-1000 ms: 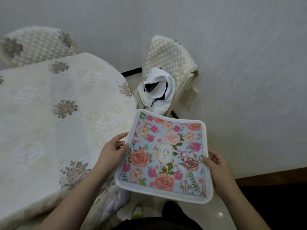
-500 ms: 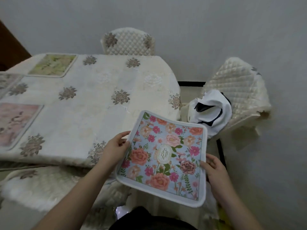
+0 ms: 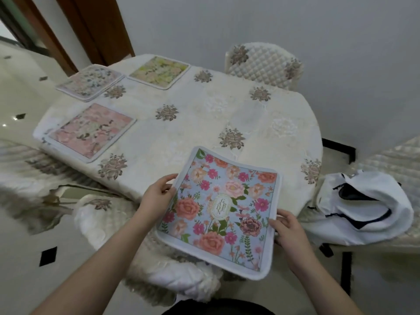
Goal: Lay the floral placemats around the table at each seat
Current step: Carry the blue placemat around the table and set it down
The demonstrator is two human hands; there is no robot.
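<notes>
A blue placemat (image 3: pixel 219 212) with pink and peach roses is held up at the near edge of the table (image 3: pixel 204 123), its far corner hanging over the cloth. Its left edge is pinched by the left hand (image 3: pixel 156 197), fingers curled round the white border; its right edge is gripped by the right hand (image 3: pixel 287 228), thumb on top. The mat is soft, square with rounded corners, slightly bowed.

On the table, a pink placemat (image 3: pixel 91 131) is laid at ten o'clock, close to the left edge. Beyond it, at eleven o'clock, a small stack of pale placemats (image 3: pixel 89 83) is seen, and a yellow-green placemat (image 3: pixel 160 72) lies just beside it. The cream tablecloth is embroidered with brown flower motifs, and open cloth is left between the held mat and the far side.

A quilted chair (image 3: pixel 263 64) is tucked in at one o'clock. At three o'clock a white bag (image 3: pixel 363 208) with dark trim is slumped on another quilted seat (image 3: pixel 391 160), near the right hand. A padded chair back (image 3: pixel 109 214) is seen at eight o'clock, just below the left forearm.
</notes>
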